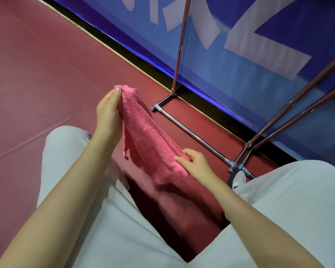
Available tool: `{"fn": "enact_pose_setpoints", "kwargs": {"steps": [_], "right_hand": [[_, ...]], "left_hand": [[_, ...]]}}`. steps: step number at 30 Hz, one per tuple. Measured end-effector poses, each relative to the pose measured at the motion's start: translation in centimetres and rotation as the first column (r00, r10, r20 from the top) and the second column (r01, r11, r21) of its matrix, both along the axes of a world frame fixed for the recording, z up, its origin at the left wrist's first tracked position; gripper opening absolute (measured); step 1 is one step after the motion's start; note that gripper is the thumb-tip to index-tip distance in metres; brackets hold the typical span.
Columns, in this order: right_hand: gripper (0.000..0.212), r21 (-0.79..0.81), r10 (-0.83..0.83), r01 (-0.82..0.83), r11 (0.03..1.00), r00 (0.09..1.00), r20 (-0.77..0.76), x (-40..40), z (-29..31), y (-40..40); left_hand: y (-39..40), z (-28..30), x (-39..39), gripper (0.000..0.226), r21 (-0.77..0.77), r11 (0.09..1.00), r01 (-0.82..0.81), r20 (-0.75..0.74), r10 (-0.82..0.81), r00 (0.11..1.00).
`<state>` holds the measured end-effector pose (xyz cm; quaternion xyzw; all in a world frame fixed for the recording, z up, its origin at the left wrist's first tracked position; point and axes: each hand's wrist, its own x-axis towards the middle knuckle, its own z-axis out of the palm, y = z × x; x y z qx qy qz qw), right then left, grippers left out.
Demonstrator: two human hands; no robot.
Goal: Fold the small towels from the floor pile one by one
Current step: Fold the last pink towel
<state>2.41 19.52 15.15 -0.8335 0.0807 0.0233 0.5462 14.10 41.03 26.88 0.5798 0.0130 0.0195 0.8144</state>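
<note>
My left hand (109, 113) pinches the far top corner of the pink towel (149, 140), thumb pressed flat against the cloth with its nail showing; the other fingers lie behind the fabric, so I cannot tell how they sit. My right hand (194, 164) holds the nearer end, thumb on top and forefinger stretched along the edge, the remaining fingers curled under the cloth. Between the two grips the towel hangs off the floor in a long, loosely bunched band, slanting from upper left down toward lower right, with one ragged corner drooping free below my left wrist and a frayed hem sagging under my right hand. It hangs above the gap between my knees, both in pale grey trousers (97, 225). Under it lies red floor matting (37, 84), with its shadow falling between my legs. To my left the matting runs wide and bare, crossed by faint seams. To my right a chrome rack (191, 133) stands close: its base bar lies on the floor just beyond the towel, an upright pole rises from the far foot, and two slanted poles climb from the near foot beside my right knee. Behind the rack a blue banner (240, 74) with white lettering closes that side, edged by a dark strip along the floor.
</note>
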Motion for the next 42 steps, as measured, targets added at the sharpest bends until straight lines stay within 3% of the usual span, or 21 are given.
{"fn": "enact_pose_setpoints", "kwargs": {"steps": [5,8,11,17,21,24,30,37,42], "right_hand": [[0.039,-0.196,0.115,-0.128,0.972,0.991,-0.073,-0.9,-1.6,-0.1],[0.024,-0.185,0.032,-0.043,0.982,0.997,-0.063,-1.2,-1.5,-0.1],[0.026,-0.114,-0.098,0.096,0.989,0.995,-0.016,-0.9,-1.2,-0.4],[0.008,-0.232,-0.197,0.169,0.958,0.975,-0.102,-0.5,-2.0,-1.3],[0.016,-0.223,-0.309,0.274,0.936,0.940,-0.145,-0.5,-2.6,-2.7],[0.025,-0.268,-0.322,0.287,0.920,0.942,-0.097,-0.3,-2.3,-3.7],[0.015,-0.429,-0.240,0.180,0.885,0.967,-0.088,-0.3,-1.6,-4.3],[0.013,-0.241,-0.230,0.186,0.953,0.959,-0.167,0.0,-1.8,-3.6],[0.015,-0.401,-0.254,0.204,0.893,0.964,-0.074,0.1,-2.1,-3.9]], "left_hand": [[1.1,0.7,0.2,0.024,-0.049,0.995,-0.081,-0.019,0.080,0.997],[1.4,0.9,0.1,0.023,-0.049,0.994,-0.099,-0.008,0.099,0.995],[1.5,0.8,-0.1,0.023,-0.015,0.996,-0.091,0.015,0.091,0.996],[0.8,0.9,-1.2,0.022,0.143,0.988,0.051,0.101,-0.066,0.993],[0.2,1.0,-1.7,0.022,0.195,0.961,0.194,0.122,-0.220,0.968],[0.2,0.6,-1.5,0.021,0.219,0.948,0.230,0.114,-0.259,0.959],[0.0,-0.2,-0.7,0.021,0.165,0.969,0.182,0.057,-0.193,0.980],[0.4,-0.6,-0.4,0.021,0.135,0.989,0.062,0.047,-0.069,0.996],[0.3,-0.8,-0.5,0.022,0.158,0.986,0.050,0.051,-0.059,0.997]]}}
